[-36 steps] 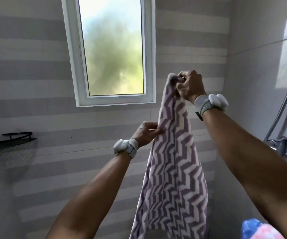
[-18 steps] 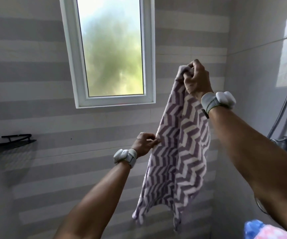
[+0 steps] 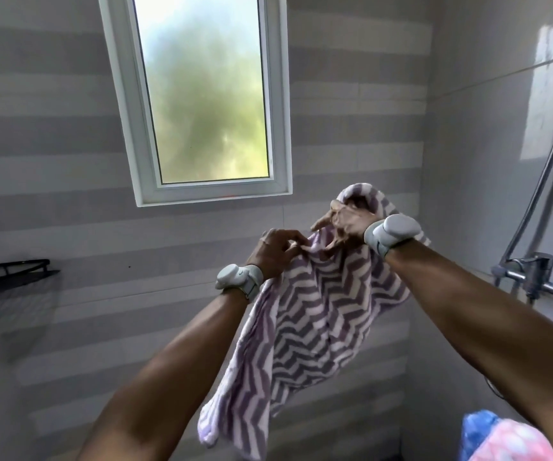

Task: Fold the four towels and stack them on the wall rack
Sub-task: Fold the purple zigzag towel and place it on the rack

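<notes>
Black wall rack (image 3: pixel 19 271), one, sits far left; one left hand (image 3: pixel 275 251) pinches the single purple chevron towel (image 3: pixel 305 327), held mid-air with its long axis hanging down-left, while one right hand (image 3: pixel 348 224) grips its top with curled fingers.

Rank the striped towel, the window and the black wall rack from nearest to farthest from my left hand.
1. Striped towel: pinched by the left hand.
2. Window: above the hand, on the back wall.
3. Black wall rack: far off at the left edge.
</notes>
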Demonstrator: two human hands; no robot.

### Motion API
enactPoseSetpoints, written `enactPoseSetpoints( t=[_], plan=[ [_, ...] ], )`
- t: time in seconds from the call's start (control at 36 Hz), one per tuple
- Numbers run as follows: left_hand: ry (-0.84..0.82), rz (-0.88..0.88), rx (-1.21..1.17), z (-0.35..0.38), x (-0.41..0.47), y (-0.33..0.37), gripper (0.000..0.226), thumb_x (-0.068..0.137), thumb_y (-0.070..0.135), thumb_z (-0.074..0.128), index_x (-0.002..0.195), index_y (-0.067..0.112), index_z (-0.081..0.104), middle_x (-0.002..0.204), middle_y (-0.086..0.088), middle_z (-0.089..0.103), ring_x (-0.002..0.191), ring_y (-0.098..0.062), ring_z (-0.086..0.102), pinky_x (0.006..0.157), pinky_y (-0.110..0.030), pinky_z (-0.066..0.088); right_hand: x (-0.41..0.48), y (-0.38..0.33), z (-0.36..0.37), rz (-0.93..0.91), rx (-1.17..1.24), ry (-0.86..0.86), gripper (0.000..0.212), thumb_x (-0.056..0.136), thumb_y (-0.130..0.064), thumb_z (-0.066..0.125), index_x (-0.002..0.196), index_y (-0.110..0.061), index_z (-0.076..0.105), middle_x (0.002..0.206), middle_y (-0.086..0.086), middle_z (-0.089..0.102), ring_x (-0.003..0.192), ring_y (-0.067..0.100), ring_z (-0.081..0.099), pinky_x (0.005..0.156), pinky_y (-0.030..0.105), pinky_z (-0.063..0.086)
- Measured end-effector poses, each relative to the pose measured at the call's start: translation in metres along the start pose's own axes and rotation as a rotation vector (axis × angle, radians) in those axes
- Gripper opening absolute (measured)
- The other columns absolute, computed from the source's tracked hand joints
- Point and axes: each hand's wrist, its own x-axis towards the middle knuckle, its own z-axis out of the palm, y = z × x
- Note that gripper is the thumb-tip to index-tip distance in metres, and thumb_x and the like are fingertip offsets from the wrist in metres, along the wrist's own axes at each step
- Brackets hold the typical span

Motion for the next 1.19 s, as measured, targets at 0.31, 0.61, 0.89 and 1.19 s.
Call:
enactPoseSetpoints(
  t=[0.31,0.61,0.89,1.19],
  plan=[
    [0.003,-0.143,-0.110,0.003,-0.015,-0.002,0.017,0.080,0.023,0.078,0.091,0.015,0.068,0.066,0.015,0.053,0.051,0.001,0.047,0.058,-0.018,0.042,-0.001,-0.028,-0.024,-0.012,-0.077,0.224,0.018,0.086,-0.033,0.063,0.103,-0.027,0.066,0.113,0.006,0.054,0.119,0.032,0.046,0.100,0.045,0.028],
    [0.156,-0.442,-0.075,0.003,-0.001,0.022,0.022,0.078,0.042,0.067,0.070,0.024,0.059,0.070,0.009,0.064,0.069,-0.012,0.059,0.064,-0.022,0.040,0.000,-0.039,-0.055,0.002,-0.012,0.361,0.013,0.076,-0.031,0.059,0.066,-0.027,0.052,0.088,-0.001,0.047,0.108,0.035,0.048,0.096,0.048,0.030],
    [-0.274,-0.326,0.065,0.030,-0.033,0.015,0.015,0.082,0.026,0.071,0.088,0.014,0.079,0.083,-0.009,0.074,0.079,-0.022,0.068,0.071,-0.022,0.044,-0.008,-0.008,-0.078,0.187,-0.102,0.476,0.015,0.079,-0.035,0.056,0.083,-0.022,0.062,0.108,0.011,0.060,0.113,0.041,0.048,0.097,0.055,0.029],
    [-0.214,-0.413,-0.009,0.072,-0.051,0.032,0.087,0.063,0.087,0.058,0.117,0.021,0.046,0.105,0.004,0.046,0.100,-0.019,0.052,0.094,-0.041,0.047,-0.006,-0.001,-0.086,0.226,-0.045,0.623,0.014,0.079,-0.036,0.054,0.073,-0.024,0.051,0.103,0.011,0.062,0.110,0.041,0.051,0.099,0.056,0.029]
  ],
)
